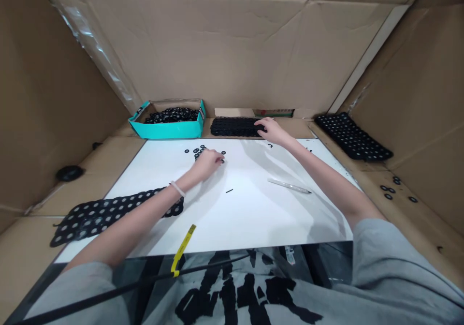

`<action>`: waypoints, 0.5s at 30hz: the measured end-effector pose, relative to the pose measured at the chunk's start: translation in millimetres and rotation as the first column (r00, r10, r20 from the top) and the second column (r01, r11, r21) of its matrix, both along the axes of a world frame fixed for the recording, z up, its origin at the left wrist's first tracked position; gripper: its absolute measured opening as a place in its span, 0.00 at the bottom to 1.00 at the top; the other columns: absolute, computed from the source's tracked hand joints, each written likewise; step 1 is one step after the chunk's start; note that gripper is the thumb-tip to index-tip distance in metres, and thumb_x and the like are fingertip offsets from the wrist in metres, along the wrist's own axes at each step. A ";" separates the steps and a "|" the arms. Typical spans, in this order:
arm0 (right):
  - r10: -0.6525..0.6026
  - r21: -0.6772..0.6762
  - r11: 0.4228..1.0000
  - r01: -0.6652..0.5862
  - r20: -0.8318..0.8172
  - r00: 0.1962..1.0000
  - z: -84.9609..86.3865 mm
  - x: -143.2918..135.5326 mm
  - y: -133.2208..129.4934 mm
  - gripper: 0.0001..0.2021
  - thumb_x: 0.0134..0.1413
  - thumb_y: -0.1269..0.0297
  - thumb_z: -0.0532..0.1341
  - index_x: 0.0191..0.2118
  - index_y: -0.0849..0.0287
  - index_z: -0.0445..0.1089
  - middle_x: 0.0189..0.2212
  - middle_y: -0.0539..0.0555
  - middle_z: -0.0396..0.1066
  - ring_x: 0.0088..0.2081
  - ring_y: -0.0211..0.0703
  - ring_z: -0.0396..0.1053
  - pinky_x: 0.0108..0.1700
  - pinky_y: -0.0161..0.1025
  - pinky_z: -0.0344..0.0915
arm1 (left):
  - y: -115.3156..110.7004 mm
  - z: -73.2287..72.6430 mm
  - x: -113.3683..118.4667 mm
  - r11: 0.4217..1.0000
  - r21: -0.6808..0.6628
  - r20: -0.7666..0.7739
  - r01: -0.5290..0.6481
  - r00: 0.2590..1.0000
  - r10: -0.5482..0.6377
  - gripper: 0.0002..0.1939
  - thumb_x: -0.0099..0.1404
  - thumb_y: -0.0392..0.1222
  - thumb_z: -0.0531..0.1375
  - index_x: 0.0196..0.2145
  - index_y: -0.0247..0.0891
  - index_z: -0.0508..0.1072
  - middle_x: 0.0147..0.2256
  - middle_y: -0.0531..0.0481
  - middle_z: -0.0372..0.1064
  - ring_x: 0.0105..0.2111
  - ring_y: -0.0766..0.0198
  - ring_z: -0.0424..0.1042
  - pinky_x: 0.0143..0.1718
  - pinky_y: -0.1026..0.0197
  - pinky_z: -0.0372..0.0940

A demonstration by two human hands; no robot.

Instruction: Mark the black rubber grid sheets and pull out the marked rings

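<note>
My left hand (209, 163) is low over the white board, its fingers pinched together. A small black ring (222, 161) shows at its fingertips. Several more black rings (196, 151) lie loose just behind that hand. At the back, my right hand (270, 129) reaches to the right end of a stack of black strips (232, 126). Its thumb and forefinger are apart, with black material between them; whether they grip it I cannot tell for certain. Under my left forearm lies a black sheet of joined rings (97, 217), light showing through the holes.
A teal-sided box (166, 131) full of black rings stands at back left. On the white board (250, 218) are a clear pen (288, 185) and a short black sliver (229, 190). Another ring sheet (353, 136) and loose rings (387, 189) lie right. Cardboard walls (203, 44) surround everything.
</note>
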State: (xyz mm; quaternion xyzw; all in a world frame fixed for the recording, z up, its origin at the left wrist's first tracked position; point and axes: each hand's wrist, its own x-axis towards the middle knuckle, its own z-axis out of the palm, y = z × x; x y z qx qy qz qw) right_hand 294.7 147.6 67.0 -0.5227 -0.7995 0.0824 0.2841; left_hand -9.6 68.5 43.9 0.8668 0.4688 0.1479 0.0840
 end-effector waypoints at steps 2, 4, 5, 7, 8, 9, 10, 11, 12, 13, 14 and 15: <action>0.054 -0.033 0.998 -0.054 -0.009 0.999 -0.6 -15.3 -20.2 0.20 0.56 0.70 0.57 0.55 0.63 0.72 0.54 0.65 0.67 0.53 0.51 0.68 0.58 0.48 0.65 | 9.0 2.8 -32.3 0.992 0.073 0.028 -0.101 0.995 0.099 0.26 0.62 0.36 0.57 0.58 0.35 0.71 0.49 0.38 0.73 0.48 0.49 0.71 0.53 0.51 0.64; 0.125 -0.068 0.990 -0.124 0.006 0.992 -0.8 -32.5 -44.3 0.20 0.57 0.70 0.57 0.55 0.63 0.71 0.54 0.65 0.68 0.53 0.51 0.68 0.57 0.47 0.65 | 5.8 7.6 -64.4 0.975 0.110 0.032 -0.194 0.981 0.192 0.32 0.62 0.41 0.57 0.64 0.35 0.64 0.54 0.37 0.69 0.52 0.48 0.69 0.55 0.49 0.62; 0.162 -0.093 0.983 -0.159 0.026 0.986 -0.7 -41.2 -57.4 0.19 0.58 0.69 0.57 0.55 0.62 0.71 0.54 0.64 0.68 0.53 0.50 0.69 0.57 0.46 0.65 | 0.2 11.3 -80.4 0.970 0.085 0.000 -0.227 0.974 0.228 0.31 0.62 0.43 0.57 0.63 0.35 0.65 0.54 0.37 0.70 0.51 0.48 0.69 0.55 0.50 0.62; 0.241 -0.173 0.959 -0.223 0.089 0.967 -0.4 -58.0 -83.9 0.17 0.60 0.69 0.57 0.54 0.60 0.72 0.53 0.63 0.70 0.51 0.50 0.70 0.55 0.46 0.65 | -16.2 20.3 -111.5 0.958 -0.088 -0.148 -0.274 0.954 0.260 0.27 0.60 0.49 0.59 0.55 0.35 0.72 0.47 0.40 0.74 0.47 0.48 0.72 0.51 0.52 0.64; 0.285 -0.216 0.943 -0.255 0.122 0.951 -0.5 -66.1 -96.4 0.16 0.61 0.69 0.57 0.53 0.59 0.72 0.52 0.62 0.71 0.51 0.50 0.70 0.54 0.45 0.65 | -25.8 24.6 -125.7 0.930 -0.206 -0.242 -0.305 0.937 0.253 0.25 0.57 0.51 0.61 0.49 0.36 0.75 0.44 0.41 0.75 0.44 0.48 0.73 0.48 0.53 0.65; 0.327 -0.252 0.925 -0.283 0.152 0.933 -0.9 -74.1 -108.1 0.16 0.62 0.68 0.56 0.53 0.58 0.73 0.52 0.61 0.71 0.51 0.50 0.70 0.52 0.43 0.65 | -35.4 28.0 -138.3 0.897 -0.308 -0.303 -0.318 0.926 0.225 0.26 0.53 0.54 0.63 0.47 0.37 0.76 0.43 0.42 0.76 0.43 0.49 0.74 0.46 0.55 0.65; 0.361 -0.281 0.910 -0.305 0.175 0.916 -1.8 -82.1 -118.7 0.15 0.62 0.68 0.56 0.52 0.58 0.73 0.52 0.61 0.72 0.51 0.50 0.70 0.50 0.42 0.65 | -44.2 30.1 -148.7 0.870 -0.377 -0.322 -0.319 0.925 0.200 0.27 0.50 0.55 0.64 0.46 0.39 0.76 0.42 0.44 0.76 0.42 0.49 0.74 0.44 0.56 0.65; 0.389 -0.302 0.897 -0.322 0.194 0.901 -3.3 -90.1 -128.4 0.15 0.63 0.67 0.56 0.53 0.57 0.73 0.52 0.60 0.72 0.51 0.50 0.70 0.49 0.41 0.65 | -51.8 30.9 -156.9 0.854 -0.414 -0.318 -0.316 0.929 0.190 0.29 0.48 0.55 0.65 0.46 0.40 0.75 0.42 0.44 0.76 0.41 0.50 0.74 0.43 0.57 0.65; 0.408 -0.319 0.888 -0.332 0.211 0.888 -5.2 -98.0 -137.1 0.15 0.63 0.67 0.56 0.53 0.56 0.73 0.52 0.60 0.72 0.51 0.49 0.70 0.47 0.39 0.64 | -57.9 30.5 -162.8 0.849 -0.428 -0.299 -0.308 0.935 0.189 0.30 0.47 0.55 0.65 0.47 0.40 0.75 0.42 0.45 0.76 0.41 0.51 0.74 0.43 0.58 0.65; 0.422 -0.336 0.880 -0.336 0.228 0.877 -7.7 -105.8 -145.2 0.15 0.63 0.67 0.56 0.53 0.56 0.73 0.52 0.59 0.72 0.50 0.49 0.71 0.45 0.38 0.64 | -62.2 29.0 -166.7 0.850 -0.433 -0.277 -0.301 0.941 0.193 0.29 0.46 0.55 0.65 0.46 0.40 0.75 0.41 0.46 0.76 0.40 0.51 0.74 0.42 0.58 0.65; 0.435 -0.348 0.874 -0.340 0.246 0.866 -10.7 -113.1 -152.5 0.15 0.63 0.66 0.57 0.53 0.56 0.72 0.51 0.59 0.72 0.50 0.48 0.71 0.44 0.38 0.63 | -64.8 27.2 -168.9 0.851 -0.438 -0.257 -0.291 0.947 0.191 0.27 0.46 0.55 0.64 0.43 0.40 0.76 0.39 0.46 0.77 0.39 0.51 0.74 0.42 0.58 0.65; 0.445 -0.352 0.871 -0.344 0.267 0.855 -14.2 -119.6 -159.1 0.15 0.62 0.65 0.58 0.53 0.55 0.72 0.51 0.59 0.72 0.49 0.48 0.71 0.42 0.37 0.63 | -66.1 25.4 -169.9 0.852 -0.447 -0.234 -0.273 0.955 0.184 0.25 0.46 0.55 0.64 0.40 0.40 0.76 0.38 0.46 0.77 0.38 0.51 0.74 0.41 0.58 0.65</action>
